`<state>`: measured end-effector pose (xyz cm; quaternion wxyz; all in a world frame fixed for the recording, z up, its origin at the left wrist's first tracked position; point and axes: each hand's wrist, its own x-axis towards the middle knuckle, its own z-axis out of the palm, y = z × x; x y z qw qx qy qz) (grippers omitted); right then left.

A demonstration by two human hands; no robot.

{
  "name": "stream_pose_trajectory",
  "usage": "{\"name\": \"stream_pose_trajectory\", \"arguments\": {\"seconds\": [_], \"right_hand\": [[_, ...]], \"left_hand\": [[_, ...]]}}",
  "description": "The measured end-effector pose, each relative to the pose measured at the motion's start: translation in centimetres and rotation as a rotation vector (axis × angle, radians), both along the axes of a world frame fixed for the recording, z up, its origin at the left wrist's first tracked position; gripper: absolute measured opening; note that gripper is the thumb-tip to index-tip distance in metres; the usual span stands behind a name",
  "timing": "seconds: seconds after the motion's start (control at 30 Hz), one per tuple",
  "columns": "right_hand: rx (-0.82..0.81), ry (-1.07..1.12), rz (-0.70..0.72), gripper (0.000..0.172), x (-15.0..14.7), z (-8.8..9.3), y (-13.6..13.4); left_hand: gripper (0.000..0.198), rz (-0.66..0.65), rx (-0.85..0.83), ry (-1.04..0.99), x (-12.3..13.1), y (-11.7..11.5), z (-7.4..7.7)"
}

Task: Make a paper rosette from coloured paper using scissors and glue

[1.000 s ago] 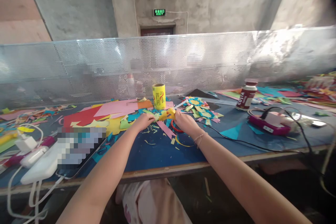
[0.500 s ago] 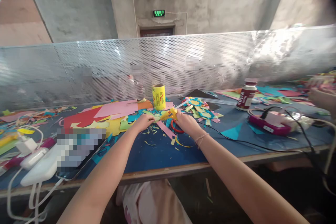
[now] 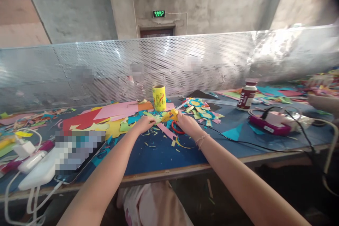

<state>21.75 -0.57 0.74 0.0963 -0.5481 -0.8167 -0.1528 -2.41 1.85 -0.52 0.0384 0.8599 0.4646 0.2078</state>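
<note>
My right hand (image 3: 186, 124) is closed around a yellow hot glue gun (image 3: 170, 114). A pale glue stick (image 3: 183, 105) juts from its back, and its nozzle end faces my left hand (image 3: 145, 124). The left fingers are pinched on a small piece of light green paper (image 3: 158, 117), right beside the gun's front. Behind the hands stands an upright yellow cardboard tube (image 3: 159, 98). To the right of it lie paper flowers (image 3: 196, 103) in blue, yellow and green. Below the hands, a pink paper strip (image 3: 166, 130) and a red loop (image 3: 178, 128) lie on the blue table (image 3: 164, 159).
Red paper (image 3: 79, 120) and pink sheets (image 3: 116, 109) spread to the left. A phone (image 3: 79, 155) and white power bank (image 3: 39, 173) with cables lie front left. A brown bottle (image 3: 247, 96) and purple power strip (image 3: 268, 126) stand right. A perforated metal screen (image 3: 169, 63) runs behind.
The whole view has shifted slightly, so things sit a little further left. Both hands keep nearly the same pose, with the glue gun still by the paper.
</note>
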Motion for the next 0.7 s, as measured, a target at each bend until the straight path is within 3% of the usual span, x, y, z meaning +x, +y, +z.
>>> {"name": "stream_pose_trajectory", "arguments": {"seconds": [0.33,0.47,0.7], "right_hand": [[-0.021,0.148,-0.071,0.035,0.5,-0.3,0.2],[-0.022,0.197,-0.113,0.030,0.6,-0.3,0.4],[-0.020,0.266,-0.137,0.028,0.6,0.1,0.3]], "left_hand": [[0.035,0.066,0.031,0.243,1.4,-1.0,0.1],[0.034,0.074,0.057,0.331,2.0,-1.1,0.1],[0.025,0.048,0.111,0.248,2.8,-0.8,-0.1]]}}
